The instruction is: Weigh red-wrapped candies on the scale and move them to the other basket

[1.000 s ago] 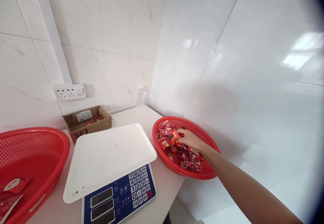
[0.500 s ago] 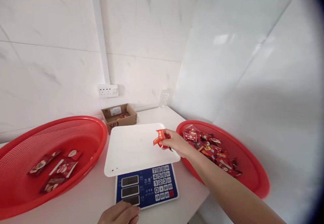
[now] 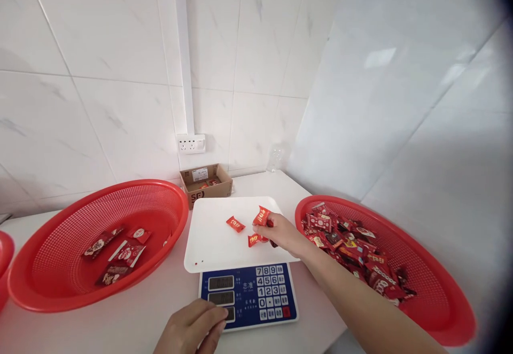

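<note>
My right hand (image 3: 279,232) hovers over the right side of the white scale pan (image 3: 216,242), fingers pinched on red wrapped candies (image 3: 261,217). One red candy (image 3: 235,224) lies loose on the pan, and another (image 3: 253,240) sits just below my fingers. My left hand (image 3: 191,328) rests with fingers curled at the front left corner of the blue scale panel (image 3: 250,294), touching its edge and holding nothing. A red basket (image 3: 441,300) to the right holds several red candies.
A large red mesh basket (image 3: 52,290) on the left holds a few red packets. A small cardboard box (image 3: 206,183) stands against the tiled wall under a socket (image 3: 191,143). A clear jar (image 3: 274,159) sits in the corner. A white panel wall closes off the right.
My right hand carried candies from the right basket to over the scale pan, and two candies now lie on the pan. My left hand came into view at the scale's front.
</note>
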{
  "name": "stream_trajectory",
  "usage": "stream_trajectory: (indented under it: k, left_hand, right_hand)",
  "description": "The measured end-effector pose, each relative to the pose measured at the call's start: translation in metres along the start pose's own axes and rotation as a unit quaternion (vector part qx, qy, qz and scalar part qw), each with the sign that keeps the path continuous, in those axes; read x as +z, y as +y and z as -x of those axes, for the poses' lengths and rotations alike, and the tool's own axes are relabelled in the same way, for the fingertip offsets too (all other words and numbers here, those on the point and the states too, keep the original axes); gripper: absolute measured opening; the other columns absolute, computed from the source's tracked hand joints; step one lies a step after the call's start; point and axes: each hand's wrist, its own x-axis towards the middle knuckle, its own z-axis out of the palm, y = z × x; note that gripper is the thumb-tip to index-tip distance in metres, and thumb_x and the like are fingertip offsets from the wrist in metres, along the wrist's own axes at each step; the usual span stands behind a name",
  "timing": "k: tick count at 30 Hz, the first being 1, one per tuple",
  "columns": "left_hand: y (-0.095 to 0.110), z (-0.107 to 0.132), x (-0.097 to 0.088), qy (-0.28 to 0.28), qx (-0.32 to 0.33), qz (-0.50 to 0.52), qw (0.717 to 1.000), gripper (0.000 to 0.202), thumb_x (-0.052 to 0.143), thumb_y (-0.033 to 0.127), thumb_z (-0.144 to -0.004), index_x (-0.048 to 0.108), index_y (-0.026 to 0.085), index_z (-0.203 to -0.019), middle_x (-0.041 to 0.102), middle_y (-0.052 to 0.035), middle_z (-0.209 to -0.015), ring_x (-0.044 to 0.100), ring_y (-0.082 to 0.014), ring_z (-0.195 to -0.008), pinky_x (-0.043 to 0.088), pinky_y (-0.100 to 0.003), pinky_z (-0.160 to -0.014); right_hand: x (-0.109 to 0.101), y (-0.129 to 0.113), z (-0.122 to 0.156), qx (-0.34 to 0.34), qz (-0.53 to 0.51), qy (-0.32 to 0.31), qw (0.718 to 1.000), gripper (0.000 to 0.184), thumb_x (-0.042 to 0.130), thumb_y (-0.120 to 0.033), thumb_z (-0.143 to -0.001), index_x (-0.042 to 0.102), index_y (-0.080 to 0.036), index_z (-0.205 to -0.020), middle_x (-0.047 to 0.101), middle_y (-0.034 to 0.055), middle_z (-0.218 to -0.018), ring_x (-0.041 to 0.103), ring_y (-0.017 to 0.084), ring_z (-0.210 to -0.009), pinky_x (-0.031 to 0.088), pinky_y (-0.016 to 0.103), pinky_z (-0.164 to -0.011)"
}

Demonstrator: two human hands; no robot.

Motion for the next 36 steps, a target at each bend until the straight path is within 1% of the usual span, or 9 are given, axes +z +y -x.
stream_trajectory:
  k: [5, 8, 12, 17, 22, 27, 31, 34, 36]
  left_hand:
    - [-0.002, -0.053, -0.017, -0.096, -0.138, -0.047, 0.985, 0.028, 0.043, 0.027, -0.091, 0.06, 0.024, -0.113, 0.067, -0.0105, -0.111, 0.063, -0.0222, -0.102, 0.052, -0.035, -0.088]
    - [-0.012, -0.089, -0.018, -0.121, -0.153, -0.054, 0.979, 0.035, 0.04, 0.022, -0.09, 0.053, 0.022, -0.123, 0.057, -0.0113, -0.129, 0.054, -0.0249, -0.118, 0.046, -0.042, -0.098]
    - [-0.027, -0.123, -0.008, -0.17, -0.14, -0.062, 0.973, 0.043, 0.044, 0.01, -0.087, 0.047, 0.017, -0.129, 0.049, -0.0134, -0.138, 0.038, -0.0272, -0.133, 0.037, -0.047, -0.106]
    - [-0.038, -0.142, 0.008, -0.223, -0.11, -0.076, 0.965, 0.041, 0.057, 0.028, -0.087, 0.049, 0.02, -0.126, 0.049, -0.0098, -0.136, 0.043, -0.0298, -0.126, 0.034, -0.058, -0.102]
    - [-0.043, -0.151, 0.012, -0.253, -0.1, -0.061, 0.96, 0.029, 0.057, 0.032, -0.087, 0.058, 0.019, -0.112, 0.058, -0.008, -0.121, 0.055, -0.0242, -0.109, 0.045, -0.049, -0.093]
    - [-0.051, -0.152, 0.011, -0.202, -0.181, 0.001, 0.963, 0.027, 0.057, 0.032, -0.087, 0.058, 0.017, -0.109, 0.06, -0.0074, -0.115, 0.059, -0.0221, -0.101, 0.049, -0.046, -0.087]
    - [-0.052, -0.147, 0.0, -0.116, -0.275, 0.128, 0.946, 0.024, 0.058, 0.031, -0.086, 0.06, 0.016, -0.105, 0.061, -0.0067, -0.112, 0.059, -0.0212, -0.098, 0.05, -0.044, -0.084]
    - [-0.041, -0.139, -0.015, -0.034, -0.342, 0.286, 0.894, 0.016, 0.064, 0.026, -0.082, 0.061, 0.016, -0.093, 0.064, -0.0034, -0.097, 0.061, -0.0178, -0.089, 0.051, -0.037, -0.08]
    - [-0.03, -0.13, -0.024, 0.024, -0.383, 0.411, 0.827, 0.012, 0.066, 0.023, -0.08, 0.06, 0.018, -0.09, 0.065, -0.0004, -0.09, 0.062, -0.0128, -0.084, 0.051, -0.027, -0.076]
  right_hand:
    - [-0.004, -0.003, -0.004, -0.018, 0.062, -0.002, 0.998, 0.021, 0.064, -0.035, -0.07, 0.056, -0.019, -0.081, 0.051, -0.0031, -0.067, 0.047, 0.011, -0.055, 0.038, 0.024, -0.048]
    - [-0.006, -0.006, -0.006, -0.039, 0.103, 0.008, 0.994, 0.024, 0.068, -0.032, -0.066, 0.062, -0.019, -0.085, 0.054, -0.0007, -0.075, 0.051, 0.014, -0.064, 0.042, 0.027, -0.059]
    - [-0.007, -0.007, -0.005, -0.053, 0.133, 0.027, 0.989, 0.024, 0.067, -0.031, -0.069, 0.064, -0.02, -0.09, 0.057, 0.0018, -0.083, 0.055, 0.017, -0.076, 0.044, 0.031, -0.073]
    - [-0.011, -0.003, 0.0, -0.049, 0.143, 0.045, 0.987, 0.025, 0.062, -0.035, -0.075, 0.064, -0.02, -0.095, 0.06, 0.0048, -0.095, 0.058, 0.017, -0.079, 0.046, 0.031, -0.073]
    - [-0.013, 0.0, -0.001, -0.027, 0.123, 0.054, 0.991, 0.029, 0.051, -0.041, -0.083, 0.062, -0.019, -0.1, 0.064, 0.0057, -0.092, 0.061, 0.016, -0.069, 0.048, 0.03, -0.061]
    - [-0.011, -0.001, -0.005, -0.018, 0.094, 0.082, 0.992, 0.035, 0.046, -0.04, -0.087, 0.059, -0.018, -0.112, 0.059, 0.0097, -0.12, 0.055, 0.022, -0.11, 0.044, 0.034, -0.091]
    - [-0.013, 0.001, -0.004, -0.004, 0.072, 0.084, 0.994, 0.037, 0.05, -0.029, -0.084, 0.056, -0.019, -0.119, 0.054, 0.0088, -0.129, 0.052, 0.021, -0.116, 0.038, 0.035, -0.098]
    - [-0.015, 0.002, -0.002, -0.004, 0.059, 0.086, 0.995, 0.042, 0.05, -0.022, -0.079, 0.055, -0.022, -0.121, 0.055, 0.0058, -0.128, 0.053, 0.02, -0.114, 0.039, 0.034, -0.097]
    - [-0.014, 0.002, -0.001, -0.011, 0.034, 0.086, 0.996, 0.045, 0.05, -0.019, -0.076, 0.054, -0.023, -0.121, 0.056, 0.0044, -0.125, 0.054, 0.019, -0.11, 0.041, 0.033, -0.095]
